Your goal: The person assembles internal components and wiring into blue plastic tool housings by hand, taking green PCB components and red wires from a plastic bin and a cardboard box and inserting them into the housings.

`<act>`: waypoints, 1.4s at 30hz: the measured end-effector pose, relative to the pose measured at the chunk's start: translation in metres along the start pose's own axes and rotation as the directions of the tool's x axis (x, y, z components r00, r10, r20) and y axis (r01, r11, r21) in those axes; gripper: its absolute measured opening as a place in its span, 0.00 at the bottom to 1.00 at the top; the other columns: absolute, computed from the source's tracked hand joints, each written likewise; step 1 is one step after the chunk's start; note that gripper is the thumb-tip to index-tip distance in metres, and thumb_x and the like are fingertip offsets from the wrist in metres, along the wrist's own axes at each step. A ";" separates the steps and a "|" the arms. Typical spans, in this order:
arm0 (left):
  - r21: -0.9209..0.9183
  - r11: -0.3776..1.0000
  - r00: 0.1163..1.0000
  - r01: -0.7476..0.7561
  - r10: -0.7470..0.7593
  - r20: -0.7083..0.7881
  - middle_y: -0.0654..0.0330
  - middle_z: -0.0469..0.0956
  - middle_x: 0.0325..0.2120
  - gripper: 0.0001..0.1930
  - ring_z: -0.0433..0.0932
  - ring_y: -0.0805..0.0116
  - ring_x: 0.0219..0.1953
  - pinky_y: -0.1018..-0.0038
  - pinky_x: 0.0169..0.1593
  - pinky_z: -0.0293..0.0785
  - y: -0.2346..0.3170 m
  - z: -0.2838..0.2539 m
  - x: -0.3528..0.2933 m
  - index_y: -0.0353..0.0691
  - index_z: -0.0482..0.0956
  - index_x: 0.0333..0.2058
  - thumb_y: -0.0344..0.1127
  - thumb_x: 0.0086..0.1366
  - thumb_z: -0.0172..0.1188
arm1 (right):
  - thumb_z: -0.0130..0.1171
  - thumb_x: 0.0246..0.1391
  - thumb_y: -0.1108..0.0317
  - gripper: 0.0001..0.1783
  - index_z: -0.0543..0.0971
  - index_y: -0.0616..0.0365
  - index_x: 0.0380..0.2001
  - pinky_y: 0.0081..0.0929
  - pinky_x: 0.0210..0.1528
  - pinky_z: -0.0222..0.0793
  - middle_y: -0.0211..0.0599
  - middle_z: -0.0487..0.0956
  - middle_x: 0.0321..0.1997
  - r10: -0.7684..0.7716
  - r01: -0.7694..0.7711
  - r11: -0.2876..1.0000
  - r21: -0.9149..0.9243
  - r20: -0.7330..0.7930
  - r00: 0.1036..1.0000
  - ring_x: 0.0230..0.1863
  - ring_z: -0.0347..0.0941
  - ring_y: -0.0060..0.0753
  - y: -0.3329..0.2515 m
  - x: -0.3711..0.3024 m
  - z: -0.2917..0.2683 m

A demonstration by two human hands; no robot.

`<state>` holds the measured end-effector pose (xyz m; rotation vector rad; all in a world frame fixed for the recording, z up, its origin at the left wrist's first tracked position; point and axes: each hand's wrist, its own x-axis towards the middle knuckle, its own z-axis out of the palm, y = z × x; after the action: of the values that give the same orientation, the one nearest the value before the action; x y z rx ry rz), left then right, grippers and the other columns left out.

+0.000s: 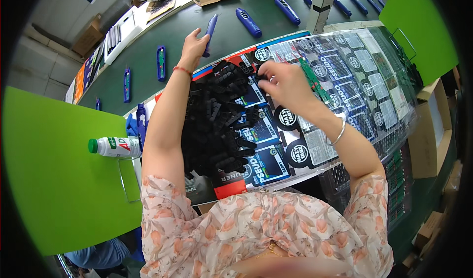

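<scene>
My left hand (192, 48) is stretched out over the far green bench, its fingers closed round a slim blue plastic housing (211, 31) held nearly upright. Below it, on a printed sheet (268, 130), lies a heap of small black plastic parts (214, 120). At the heap's far right edge is my right hand (288, 85), thumb and fingers pinched together. A dark bit shows at those fingertips, too small to make out. Just right of this hand, green circuit boards (311, 78) lie on clear plastic over the print.
More blue housings (248, 22) lie spaced along the green bench (182, 24); a few at left show green boards inside. A metal post (322, 4) rises at the back. Green panels (64, 164) flank both sides, with a white bottle (116, 147) at left and a cardboard box (431, 130) at right.
</scene>
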<state>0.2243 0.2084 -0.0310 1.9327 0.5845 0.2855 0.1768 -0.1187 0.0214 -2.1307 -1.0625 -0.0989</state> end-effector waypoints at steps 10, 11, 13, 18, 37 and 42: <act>-0.822 0.367 0.846 0.436 0.145 0.513 0.51 0.75 0.47 0.26 0.74 0.70 0.36 0.79 0.34 0.72 0.066 0.021 -0.218 0.52 0.56 0.68 0.43 0.73 0.46 | 0.67 0.48 0.72 0.10 0.82 0.62 0.36 0.17 0.31 0.73 0.32 0.82 0.28 0.123 0.073 0.781 0.621 -0.267 0.956 0.28 0.78 0.19 -0.031 0.026 -0.013; -0.833 0.430 0.874 0.349 0.171 0.454 0.53 0.75 0.46 0.26 0.74 0.72 0.35 0.78 0.34 0.72 0.068 0.025 -0.231 0.50 0.56 0.68 0.44 0.73 0.46 | 0.67 0.48 0.72 0.10 0.82 0.62 0.36 0.18 0.31 0.73 0.33 0.82 0.28 0.055 0.139 0.818 0.558 -0.316 0.947 0.27 0.78 0.20 -0.033 0.026 -0.010; -0.843 0.425 0.888 0.329 0.163 0.429 0.53 0.75 0.45 0.27 0.73 0.72 0.34 0.78 0.34 0.72 0.061 0.032 -0.241 0.49 0.55 0.68 0.44 0.73 0.47 | 0.67 0.47 0.72 0.10 0.82 0.61 0.35 0.20 0.29 0.72 0.34 0.82 0.27 0.055 0.119 0.847 0.517 -0.308 0.950 0.25 0.77 0.20 -0.037 0.021 -0.008; -0.876 0.411 0.928 0.252 0.153 0.339 0.55 0.76 0.45 0.24 0.74 0.75 0.33 0.79 0.33 0.74 0.057 0.041 -0.263 0.46 0.58 0.67 0.39 0.74 0.44 | 0.67 0.46 0.70 0.10 0.83 0.60 0.34 0.20 0.24 0.69 0.32 0.82 0.24 0.067 0.038 0.914 0.404 -0.243 0.968 0.21 0.75 0.19 -0.039 0.006 -0.003; -0.806 0.577 0.964 0.132 0.113 0.239 0.56 0.77 0.43 0.25 0.73 0.76 0.31 0.80 0.31 0.72 0.037 0.053 -0.290 0.45 0.57 0.67 0.37 0.74 0.45 | 0.64 0.43 0.69 0.26 0.73 0.53 0.49 0.35 0.39 0.73 0.43 0.70 0.44 0.147 -0.091 0.968 0.236 -0.231 0.962 0.37 0.76 0.44 -0.017 -0.013 0.006; -0.848 0.478 0.938 0.228 0.124 0.322 0.49 0.76 0.47 0.26 0.73 0.73 0.31 0.81 0.30 0.70 0.038 0.058 -0.288 0.46 0.54 0.68 0.39 0.74 0.44 | 0.63 0.46 0.68 0.09 0.82 0.57 0.33 0.40 0.37 0.77 0.48 0.83 0.35 0.187 -0.264 0.875 -0.406 -0.219 0.958 0.38 0.81 0.49 0.068 0.005 -0.030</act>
<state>0.0150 0.0005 -0.0030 0.8823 0.1641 0.1435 0.2361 -0.1609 0.0047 -2.5742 -0.7263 -0.4371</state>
